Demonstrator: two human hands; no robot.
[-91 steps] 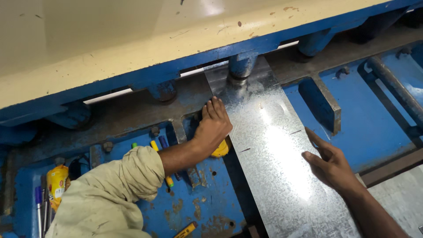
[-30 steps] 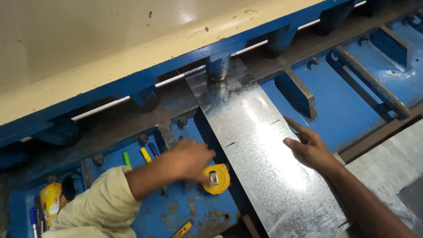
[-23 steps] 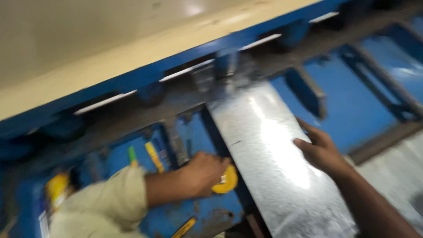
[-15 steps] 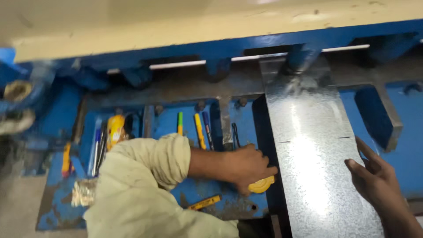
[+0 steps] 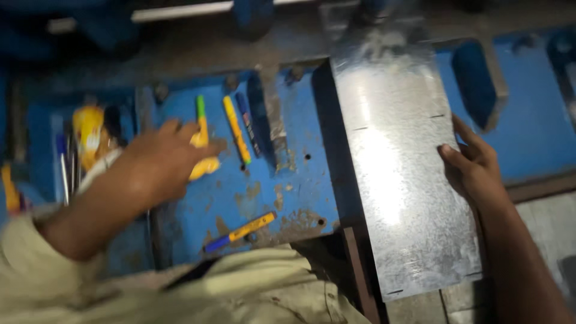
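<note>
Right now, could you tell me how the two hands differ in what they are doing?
The left hand is closed around a yellow tape measure over the blue table; the right hand lies open, fingers on the right edge of the metal sheet. The left arm wears a beige sleeve; the right forearm is bare. Both are bare, without gloves.

No packages, labels, signs, screens
</note>
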